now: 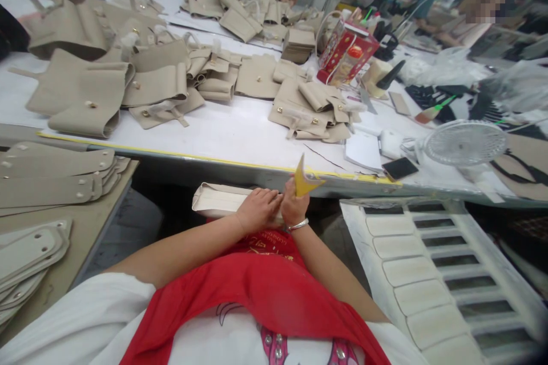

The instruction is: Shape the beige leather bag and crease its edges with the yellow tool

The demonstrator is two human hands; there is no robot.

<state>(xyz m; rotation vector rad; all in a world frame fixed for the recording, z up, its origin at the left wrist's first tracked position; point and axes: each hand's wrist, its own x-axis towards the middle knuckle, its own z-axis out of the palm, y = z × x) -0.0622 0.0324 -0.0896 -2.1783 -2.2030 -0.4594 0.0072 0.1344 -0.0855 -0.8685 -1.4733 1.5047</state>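
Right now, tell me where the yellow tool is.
Head view, just right of centre: the yellow tool sticks up from the right hand, beside the folded beige piece on the lap, by the near edge of the white table.

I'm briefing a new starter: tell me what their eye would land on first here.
Dead centre, the right hand grips a bright yellow piece beside the left hand, which rests on a cream panel above the red apron. Behind, heaps of beige bag pieces cover the white table, with a red box towards its far right.
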